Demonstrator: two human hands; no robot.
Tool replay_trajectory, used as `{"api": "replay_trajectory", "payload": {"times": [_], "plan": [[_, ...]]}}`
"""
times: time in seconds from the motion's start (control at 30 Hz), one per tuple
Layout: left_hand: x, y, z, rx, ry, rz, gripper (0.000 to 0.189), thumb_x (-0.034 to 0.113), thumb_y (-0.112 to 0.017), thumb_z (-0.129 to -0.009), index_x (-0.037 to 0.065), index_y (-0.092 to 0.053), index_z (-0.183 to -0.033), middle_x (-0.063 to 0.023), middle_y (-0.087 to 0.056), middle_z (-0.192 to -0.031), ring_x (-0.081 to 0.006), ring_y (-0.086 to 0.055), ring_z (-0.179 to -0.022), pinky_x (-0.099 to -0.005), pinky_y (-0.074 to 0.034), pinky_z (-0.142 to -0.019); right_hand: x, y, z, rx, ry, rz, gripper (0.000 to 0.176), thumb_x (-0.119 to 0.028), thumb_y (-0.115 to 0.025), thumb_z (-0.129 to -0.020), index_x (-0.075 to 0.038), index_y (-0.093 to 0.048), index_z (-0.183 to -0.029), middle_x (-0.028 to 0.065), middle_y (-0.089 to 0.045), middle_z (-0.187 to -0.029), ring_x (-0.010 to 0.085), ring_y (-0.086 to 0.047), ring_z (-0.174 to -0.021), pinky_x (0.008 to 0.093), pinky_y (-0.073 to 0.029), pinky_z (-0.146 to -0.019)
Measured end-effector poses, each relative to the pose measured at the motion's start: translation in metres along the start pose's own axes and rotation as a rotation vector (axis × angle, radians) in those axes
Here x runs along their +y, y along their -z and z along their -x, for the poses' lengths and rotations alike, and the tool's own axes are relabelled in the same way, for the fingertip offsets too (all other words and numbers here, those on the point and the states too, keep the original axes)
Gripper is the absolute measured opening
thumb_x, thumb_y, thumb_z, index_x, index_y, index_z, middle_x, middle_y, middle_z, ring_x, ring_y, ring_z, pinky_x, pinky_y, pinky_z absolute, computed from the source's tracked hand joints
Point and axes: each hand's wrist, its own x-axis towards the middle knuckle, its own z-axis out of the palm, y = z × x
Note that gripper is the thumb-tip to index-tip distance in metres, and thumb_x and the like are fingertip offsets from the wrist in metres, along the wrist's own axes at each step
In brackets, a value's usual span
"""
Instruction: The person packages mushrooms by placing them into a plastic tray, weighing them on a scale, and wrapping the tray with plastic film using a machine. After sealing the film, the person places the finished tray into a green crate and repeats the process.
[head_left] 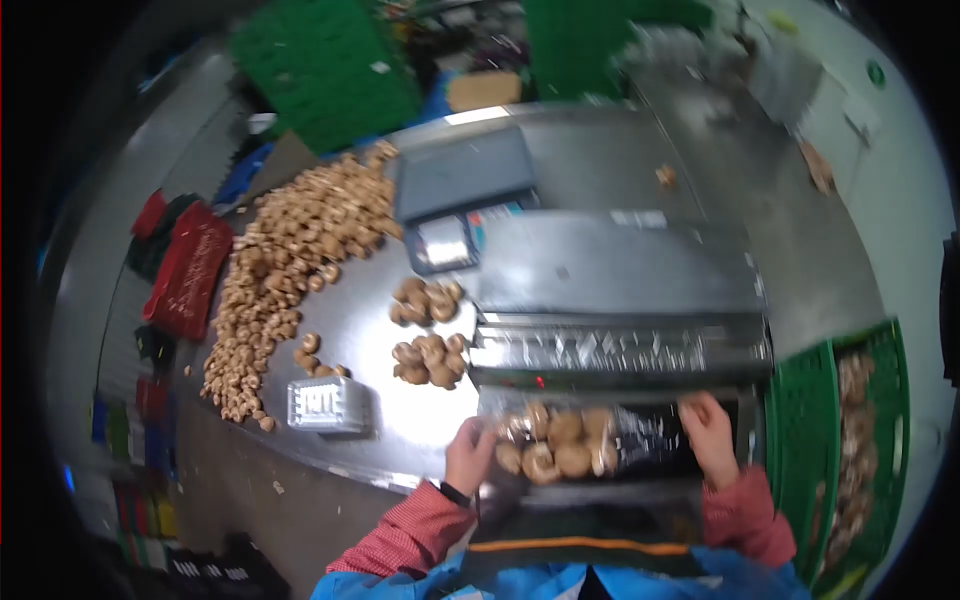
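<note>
Clear film with several brown mushrooms (565, 442) under it lies on the dark bed of a metal wrapping machine (620, 265). My left hand (470, 455) is at the left end of the film, its fingers pressed together at the edge. At the right end, my right hand (706, 430) has its fingers closed on the film. Two small groups of mushrooms, an upper one (425, 301) and a lower one (429, 360), rest on the metal table left of the machine. Blurring hides the exact fingertip contact.
A large mushroom pile (290, 250) covers the table's left side. Clear plastic trays (325, 405) are stacked near the front edge. A grey scale (465, 175) stands behind. Green crates (805, 450) with packed mushrooms are at the right, a red crate (190, 270) at the left.
</note>
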Motion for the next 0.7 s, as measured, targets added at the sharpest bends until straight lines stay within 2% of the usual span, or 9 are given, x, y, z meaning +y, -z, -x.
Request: {"api": "replay_trajectory", "payload": {"times": [0.07,0.13,0.2,0.27,0.3,0.4,0.47,0.6,0.7], "plan": [[-0.027,-0.001,-0.003,-0.010,-0.117,0.140,0.024,0.016,-0.058,-0.092,-0.004,-0.058,-0.105,-0.0083,-0.065,-0.084,-0.0136,-0.060,-0.077,-0.0277,-0.050,-0.071,-0.016,-0.020,0.020,0.042,0.163,0.525,0.016,-0.018,-0.062,-0.085,-0.002,-0.061,-0.089,0.0096,-0.057,-0.083,0.0238,-0.056,-0.075,0.0330,-0.045,-0.070],[-0.001,0.010,0.004,-0.156,0.091,0.301,0.020,0.018,-0.057,-0.094,-0.002,-0.058,-0.093,-0.0030,-0.062,-0.079,-0.0083,-0.055,-0.071,-0.0231,-0.047,-0.063,-0.022,-0.040,0.029,0.049,0.250,0.812,0.021,-0.021,-0.061,-0.085,0.000,-0.059,-0.083,0.0153,-0.056,-0.086,0.0318,-0.056,-0.076,0.0362,-0.045,-0.070],[-0.001,0.013,0.002,-0.200,0.082,0.291,0.021,0.020,-0.056,-0.095,0.002,-0.054,-0.082,0.0007,-0.057,-0.073,-0.0038,-0.049,-0.065,-0.0196,-0.041,-0.056,-0.008,-0.055,0.023,0.091,0.387,0.829,0.021,-0.020,-0.060,-0.086,0.000,-0.056,-0.081,0.0153,-0.057,-0.081,0.0347,-0.055,-0.074,0.0391,-0.044,-0.068],[-0.004,0.012,-0.002,-0.175,0.044,0.358,0.025,0.023,-0.053,-0.097,0.005,-0.050,-0.079,0.0040,-0.048,-0.063,-0.0029,-0.041,-0.054,-0.0193,-0.035,-0.048,0.000,-0.066,0.017,0.174,0.244,0.532,0.023,-0.019,-0.057,-0.089,0.000,-0.053,-0.077,0.0140,-0.052,-0.069,0.0328,-0.053,-0.064,0.0391,-0.044,-0.061],[-0.005,0.012,-0.004,-0.158,0.066,0.412,0.025,0.024,-0.051,-0.097,0.007,-0.049,-0.079,0.0047,-0.045,-0.061,-0.0029,-0.038,-0.050,-0.0196,-0.032,-0.044,0.006,-0.068,0.014,0.210,0.231,0.363,0.023,-0.020,-0.054,-0.092,-0.001,-0.052,-0.078,0.0086,-0.047,-0.061,0.0246,-0.049,-0.053,0.0359,-0.042,-0.054],[0.003,0.022,0.002,-0.094,0.170,0.534,0.023,0.024,-0.049,-0.098,0.010,-0.046,-0.080,0.0063,-0.037,-0.056,-0.0026,-0.031,-0.044,-0.0198,-0.026,-0.038,0.008,-0.069,0.015,0.212,-0.092,-0.234,0.024,-0.020,-0.050,-0.095,-0.002,-0.050,-0.080,0.0018,-0.044,-0.060,0.0139,-0.043,-0.049,0.0305,-0.037,-0.048],[-0.005,0.039,0.007,-0.093,0.175,0.653,0.020,0.024,-0.049,-0.098,0.012,-0.046,-0.081,0.0073,-0.035,-0.058,-0.0015,-0.030,-0.045,-0.0187,-0.023,-0.036,0.013,-0.058,0.025,0.337,0.121,0.143,0.025,-0.019,-0.048,-0.097,-0.005,-0.046,-0.077,-0.0039,-0.034,-0.061,0.0049,-0.033,-0.056,0.0239,-0.031,-0.049],[0.013,0.083,0.045,-0.121,0.344,0.504,0.019,0.023,-0.052,-0.096,0.013,-0.047,-0.081,0.0065,-0.038,-0.062,-0.0026,-0.031,-0.047,-0.0187,-0.022,-0.036,-0.008,-0.018,0.077,0.272,0.070,0.451,0.025,-0.017,-0.049,-0.096,-0.003,-0.045,-0.076,-0.0031,-0.033,-0.062,0.0051,-0.033,-0.058,0.0248,-0.031,-0.049],[-0.023,0.091,0.066,-0.173,0.388,0.529,0.019,0.023,-0.054,-0.096,0.013,-0.047,-0.080,0.0065,-0.037,-0.058,-0.0031,-0.030,-0.043,-0.0191,-0.023,-0.035,0.016,0.009,0.110,0.276,-0.088,0.556,0.024,-0.015,-0.048,-0.097,-0.003,-0.045,-0.076,-0.0033,-0.035,-0.063,0.0044,-0.034,-0.061,0.0247,-0.031,-0.051]]}}
